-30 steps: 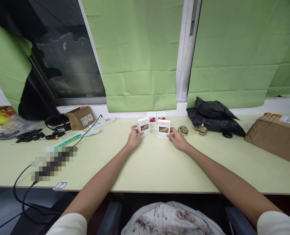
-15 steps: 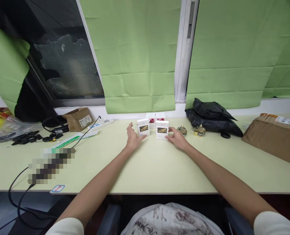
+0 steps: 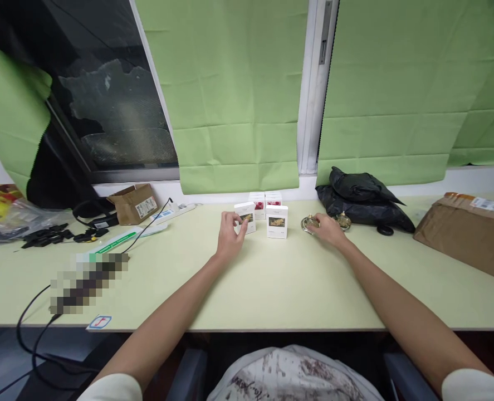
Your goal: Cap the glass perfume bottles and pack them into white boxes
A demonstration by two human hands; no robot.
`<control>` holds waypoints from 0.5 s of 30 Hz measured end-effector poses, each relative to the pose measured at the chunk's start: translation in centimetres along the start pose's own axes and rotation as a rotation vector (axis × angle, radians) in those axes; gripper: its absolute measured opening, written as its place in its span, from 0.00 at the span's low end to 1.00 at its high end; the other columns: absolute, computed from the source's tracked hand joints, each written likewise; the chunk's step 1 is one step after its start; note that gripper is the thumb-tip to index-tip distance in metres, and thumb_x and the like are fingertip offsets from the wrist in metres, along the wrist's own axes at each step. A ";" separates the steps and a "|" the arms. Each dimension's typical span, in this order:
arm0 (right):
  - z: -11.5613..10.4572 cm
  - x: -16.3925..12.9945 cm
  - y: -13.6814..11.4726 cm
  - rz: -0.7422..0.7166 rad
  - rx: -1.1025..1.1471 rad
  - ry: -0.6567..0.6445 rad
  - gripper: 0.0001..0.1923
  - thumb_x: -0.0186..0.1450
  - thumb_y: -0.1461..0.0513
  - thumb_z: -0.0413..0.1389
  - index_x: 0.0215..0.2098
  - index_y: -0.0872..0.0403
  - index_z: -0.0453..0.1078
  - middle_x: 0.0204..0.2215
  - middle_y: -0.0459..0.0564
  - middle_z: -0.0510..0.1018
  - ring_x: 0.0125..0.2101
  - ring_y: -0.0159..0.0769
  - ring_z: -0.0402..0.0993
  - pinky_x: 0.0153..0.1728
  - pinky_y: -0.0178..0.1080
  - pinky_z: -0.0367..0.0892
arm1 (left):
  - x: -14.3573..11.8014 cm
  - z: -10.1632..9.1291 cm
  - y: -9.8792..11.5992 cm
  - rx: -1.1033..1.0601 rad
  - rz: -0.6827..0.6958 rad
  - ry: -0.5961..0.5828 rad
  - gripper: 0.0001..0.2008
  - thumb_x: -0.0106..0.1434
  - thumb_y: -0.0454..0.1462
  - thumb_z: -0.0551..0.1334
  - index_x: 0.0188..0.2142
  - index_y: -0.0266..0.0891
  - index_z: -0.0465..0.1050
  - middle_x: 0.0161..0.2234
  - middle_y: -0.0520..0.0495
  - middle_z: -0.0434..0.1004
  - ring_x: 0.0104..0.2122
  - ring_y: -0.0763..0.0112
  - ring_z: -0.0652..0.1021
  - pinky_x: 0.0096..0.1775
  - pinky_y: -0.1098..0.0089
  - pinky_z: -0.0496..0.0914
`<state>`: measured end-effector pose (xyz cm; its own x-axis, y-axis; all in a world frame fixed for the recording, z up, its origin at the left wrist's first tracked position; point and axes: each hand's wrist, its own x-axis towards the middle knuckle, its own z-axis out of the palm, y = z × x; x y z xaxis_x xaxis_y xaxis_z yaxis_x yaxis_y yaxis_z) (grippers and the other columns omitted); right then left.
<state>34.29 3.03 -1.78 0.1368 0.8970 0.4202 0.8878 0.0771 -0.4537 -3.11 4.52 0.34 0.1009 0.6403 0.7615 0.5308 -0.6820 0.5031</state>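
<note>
My left hand (image 3: pixel 229 233) is at the left white box (image 3: pixel 250 210), thumb in front of its face. Its fingers are loosely bent, with a small gap to the thumb and nothing visible between them. The right white box (image 3: pixel 277 223), with a dark-and-gold picture, stands upright and untouched. My right hand (image 3: pixel 329 229) has its fingertips closed on the right side of a small round perfume bottle (image 3: pixel 309 224), gold and glass, on the table. Another perfume bottle (image 3: pixel 344 221) sits just behind this hand, partly covered.
White boxes with pink pictures (image 3: pixel 273 198) stand behind, by the wall. Black plastic bags (image 3: pixel 361 197) and a large brown package (image 3: pixel 464 236) lie to the right. An open carton (image 3: pixel 133 205), black parts (image 3: pixel 48 236) and cables (image 3: pixel 32 334) are on the left.
My right hand has let go of the right white box and moved right to the nearer perfume bottle. My left hand's spread fingers have curled in by the left box.
</note>
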 end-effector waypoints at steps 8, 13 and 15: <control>-0.5 -3.2 -5.9 -0.302 0.339 -0.353 0.11 0.60 0.54 0.63 0.38 0.51 0.71 0.29 0.42 0.75 0.28 0.33 0.66 0.29 0.35 0.59 | -0.8 -0.3 1.5 -0.034 -0.057 -0.500 0.20 0.72 0.54 0.56 0.34 0.43 0.71 0.27 0.52 0.71 0.28 0.68 0.70 0.33 0.67 0.65; 1.5 -5.0 -9.4 -0.369 0.456 -0.321 0.12 0.64 0.55 0.61 0.44 0.51 0.73 0.36 0.45 0.77 0.30 0.33 0.68 0.33 0.36 0.64 | -1.6 0.4 1.7 -0.102 -0.064 -0.670 0.27 0.62 0.58 0.68 0.53 0.45 0.74 0.34 0.52 0.75 0.30 0.68 0.74 0.36 0.67 0.69; 1.9 -5.2 -9.4 -0.361 0.494 -0.298 0.14 0.64 0.56 0.61 0.47 0.51 0.75 0.41 0.47 0.79 0.33 0.35 0.70 0.36 0.37 0.67 | -1.8 0.9 1.4 -0.115 -0.055 -0.690 0.30 0.58 0.57 0.70 0.54 0.46 0.74 0.40 0.49 0.75 0.32 0.68 0.74 0.37 0.67 0.70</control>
<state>24.38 -1.52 -1.15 -0.3203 0.8540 0.4100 0.5406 0.5202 -0.6612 -1.76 2.71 -0.70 0.6076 0.7274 0.3190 0.4624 -0.6505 0.6025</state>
